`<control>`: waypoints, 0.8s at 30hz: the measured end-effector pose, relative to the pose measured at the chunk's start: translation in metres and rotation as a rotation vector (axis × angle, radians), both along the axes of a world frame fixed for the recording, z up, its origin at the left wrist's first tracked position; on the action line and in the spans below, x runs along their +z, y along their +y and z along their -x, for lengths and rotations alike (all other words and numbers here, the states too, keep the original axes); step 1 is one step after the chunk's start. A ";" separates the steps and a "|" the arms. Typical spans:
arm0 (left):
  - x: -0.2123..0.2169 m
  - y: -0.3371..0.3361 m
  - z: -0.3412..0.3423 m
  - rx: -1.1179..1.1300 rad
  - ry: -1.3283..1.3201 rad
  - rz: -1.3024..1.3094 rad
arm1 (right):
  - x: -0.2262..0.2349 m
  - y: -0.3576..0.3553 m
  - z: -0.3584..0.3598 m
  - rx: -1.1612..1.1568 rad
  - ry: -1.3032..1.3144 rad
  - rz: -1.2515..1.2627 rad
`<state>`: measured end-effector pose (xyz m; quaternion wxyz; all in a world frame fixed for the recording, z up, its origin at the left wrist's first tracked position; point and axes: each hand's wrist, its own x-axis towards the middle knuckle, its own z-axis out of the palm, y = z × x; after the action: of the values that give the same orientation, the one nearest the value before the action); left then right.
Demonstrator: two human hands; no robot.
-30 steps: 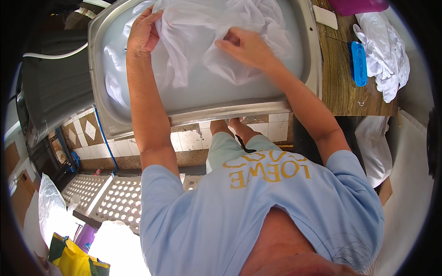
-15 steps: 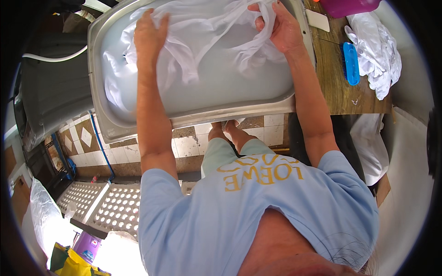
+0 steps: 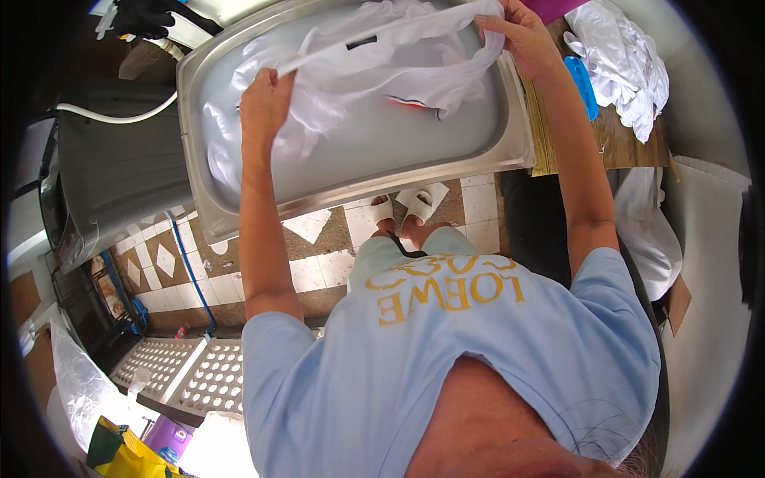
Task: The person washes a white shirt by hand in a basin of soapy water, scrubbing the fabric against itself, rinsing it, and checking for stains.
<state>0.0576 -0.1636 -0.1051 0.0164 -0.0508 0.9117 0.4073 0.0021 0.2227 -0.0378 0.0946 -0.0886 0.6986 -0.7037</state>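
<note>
the person stretches a wet white garment (image 3: 382, 64) above the milky water of a steel wash basin (image 3: 510, 155), likely to spread it open. the left hand (image 3: 267, 99) is clenched on its near-left edge, and the right hand (image 3: 522, 36) pinches the far-right edge. a pile of white cloths (image 3: 625, 64) waits on the wooden table (image 3: 629, 147) to the right.

The garment (image 3: 374, 72) lies in the metal basin (image 3: 510, 151), stretched between its left part and its far right corner. Right of the basin stands a wooden table (image 3: 629, 151); on it lie a cloth pile (image 3: 625, 60) and a brush (image 3: 584, 84) near its left edge.
</note>
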 end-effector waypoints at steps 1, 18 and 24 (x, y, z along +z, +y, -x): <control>0.004 -0.011 0.006 -0.001 -0.134 -0.194 | 0.008 -0.009 -0.001 0.012 -0.006 0.029; 0.048 -0.033 0.049 0.124 -0.101 -0.988 | 0.011 -0.014 0.034 -0.010 -0.347 0.216; 0.060 -0.035 0.045 0.150 -0.008 -0.965 | 0.042 0.018 0.034 -0.076 -0.309 0.160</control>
<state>0.0127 -0.1986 -0.0452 0.0122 -0.1043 0.6125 0.7834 -0.0320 0.2409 0.0041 0.1669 0.0401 0.6202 -0.7654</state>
